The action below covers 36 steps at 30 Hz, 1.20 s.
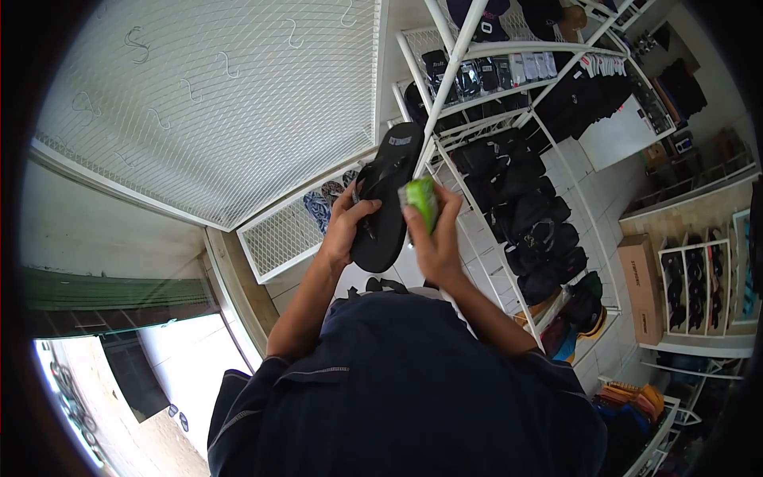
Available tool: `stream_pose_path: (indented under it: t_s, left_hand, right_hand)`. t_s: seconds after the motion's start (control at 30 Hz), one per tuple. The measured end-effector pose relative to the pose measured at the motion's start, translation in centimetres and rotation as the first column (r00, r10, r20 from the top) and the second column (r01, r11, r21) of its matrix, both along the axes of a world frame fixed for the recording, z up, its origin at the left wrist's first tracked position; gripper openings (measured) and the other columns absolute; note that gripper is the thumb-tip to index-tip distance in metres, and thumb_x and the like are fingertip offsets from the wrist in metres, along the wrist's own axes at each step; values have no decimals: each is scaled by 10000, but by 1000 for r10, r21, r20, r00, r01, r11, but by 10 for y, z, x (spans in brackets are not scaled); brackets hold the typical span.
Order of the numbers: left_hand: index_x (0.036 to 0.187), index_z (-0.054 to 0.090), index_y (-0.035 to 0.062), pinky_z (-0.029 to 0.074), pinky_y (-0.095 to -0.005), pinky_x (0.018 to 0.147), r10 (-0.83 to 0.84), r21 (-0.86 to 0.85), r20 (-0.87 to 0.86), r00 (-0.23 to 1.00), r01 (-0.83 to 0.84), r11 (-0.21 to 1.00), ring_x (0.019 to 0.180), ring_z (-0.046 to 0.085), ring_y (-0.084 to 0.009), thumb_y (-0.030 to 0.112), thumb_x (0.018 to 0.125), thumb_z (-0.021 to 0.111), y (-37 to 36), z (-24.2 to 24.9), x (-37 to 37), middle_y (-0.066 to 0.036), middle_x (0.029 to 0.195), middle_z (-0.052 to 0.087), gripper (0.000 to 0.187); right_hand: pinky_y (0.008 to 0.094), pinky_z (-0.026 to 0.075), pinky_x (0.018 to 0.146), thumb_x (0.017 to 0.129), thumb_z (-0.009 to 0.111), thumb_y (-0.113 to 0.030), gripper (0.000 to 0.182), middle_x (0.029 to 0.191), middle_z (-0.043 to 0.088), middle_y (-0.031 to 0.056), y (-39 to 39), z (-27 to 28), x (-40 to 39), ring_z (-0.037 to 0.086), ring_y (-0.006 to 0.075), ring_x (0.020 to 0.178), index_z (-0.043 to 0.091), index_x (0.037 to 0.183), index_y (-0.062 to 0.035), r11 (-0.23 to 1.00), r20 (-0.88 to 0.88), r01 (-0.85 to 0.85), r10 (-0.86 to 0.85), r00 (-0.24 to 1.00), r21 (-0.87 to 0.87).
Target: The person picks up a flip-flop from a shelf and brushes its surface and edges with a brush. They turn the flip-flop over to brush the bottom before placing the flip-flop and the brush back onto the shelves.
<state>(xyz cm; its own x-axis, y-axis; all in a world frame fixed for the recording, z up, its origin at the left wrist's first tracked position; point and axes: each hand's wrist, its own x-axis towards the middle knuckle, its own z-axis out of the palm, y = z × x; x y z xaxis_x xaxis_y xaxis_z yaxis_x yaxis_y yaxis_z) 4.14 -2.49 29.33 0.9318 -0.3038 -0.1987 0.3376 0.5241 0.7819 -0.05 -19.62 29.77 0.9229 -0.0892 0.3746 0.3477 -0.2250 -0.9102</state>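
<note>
Both hands grip a black flip-flop [387, 199], sole outward.

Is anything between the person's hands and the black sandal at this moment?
Nothing visible. The left hand grips the black sandal directly along its edge. The right hand holds a green cloth against the sandal's other side, so only that cloth lies between this hand and the sandal.

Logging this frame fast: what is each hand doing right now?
Left hand: closed on the black flip-flop.
Right hand: closed on a green cloth.
</note>
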Motion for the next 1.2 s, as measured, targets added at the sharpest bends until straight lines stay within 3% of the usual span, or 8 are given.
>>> stream_pose_path:
  t_s: [0.1, 0.27, 0.43, 0.57, 0.63, 0.77, 1.07, 1.2]
  left_hand:
    - [1393, 552, 11, 569, -276, 780, -87, 111, -20, 996, 89, 990, 876, 685, -147, 40, 864, 655, -13, -11, -19, -89, 1081, 691, 539]
    - [1370, 570, 14, 567, -278, 792, -123, 29, -51, 991, 125, 992, 891, 683, -148, 50, 876, 659, -17, -16, -19, -87, 1073, 693, 503]
    - [1346, 566, 1, 587, -284, 773, 53, 56, -37, 998, -51, 997, 857, 696, -169, 26, 885, 633, -9, -13, 10, -114, 1073, 699, 466]
    - [1345, 574, 1, 587, -264, 705, 49, 52, -31, 998, -47, 998, 805, 697, -157, 43, 888, 642, -12, -8, 3, -105, 1056, 700, 464]
    - [1369, 557, -14, 585, -267, 718, -66, 65, -18, 998, 68, 996, 813, 695, -148, 49, 883, 647, -28, -12, -8, -94, 1048, 697, 498]
    - [1388, 544, -15, 582, -278, 741, -86, 66, -27, 996, 87, 994, 841, 697, -150, 52, 879, 651, -46, -14, -16, -90, 1040, 698, 524]
    - [1379, 537, -17, 599, -299, 794, 70, 127, 1, 998, -70, 989, 889, 712, -184, 31, 874, 658, -74, -9, 22, -130, 1077, 705, 521]
    - [1448, 501, -42, 549, -290, 869, -34, 211, 171, 985, -3, 977, 958, 676, -148, -4, 873, 661, -123, 4, 6, -100, 1135, 693, 598]
  right_hand:
    - [394, 496, 866, 1024, 641, -258, 504, 1144, 573, 217, -35, -3, 55, 615, 260, 965, 374, 1329, 41, 953, 145, 297, -286, 947, -64]
    - [383, 487, 864, 1045, 610, -320, 500, 1118, 566, 197, -54, -19, 86, 593, 248, 943, 372, 1311, 31, 929, 27, 358, -362, 932, 99]
    - [437, 461, 996, 1024, 624, -243, 606, 1286, 526, 299, 6, -3, -7, 593, 336, 1163, 299, 1414, 88, 999, -44, 4, -2, 999, 48]
    - [446, 477, 954, 1028, 628, -252, 534, 1253, 550, 273, -17, -9, 18, 603, 318, 1116, 341, 1371, 40, 995, -134, 43, -31, 990, 92]
    - [419, 495, 886, 1036, 627, -303, 505, 1092, 610, 227, -42, -16, 66, 634, 293, 998, 363, 1326, 14, 955, 58, 296, -296, 954, 9]
    - [411, 497, 880, 1030, 635, -347, 547, 1145, 587, 229, -81, -21, 107, 631, 283, 948, 360, 1323, 24, 945, -193, 305, -279, 941, 122]
    - [396, 473, 931, 1044, 598, -270, 523, 1235, 526, 228, -73, -13, 23, 586, 241, 1041, 328, 1358, 50, 993, -103, -16, 28, 994, 120]
    - [363, 480, 914, 1034, 621, -335, 547, 1208, 537, 219, -146, -7, 102, 581, 235, 1060, 348, 1320, 44, 976, -39, 189, -185, 982, 112]
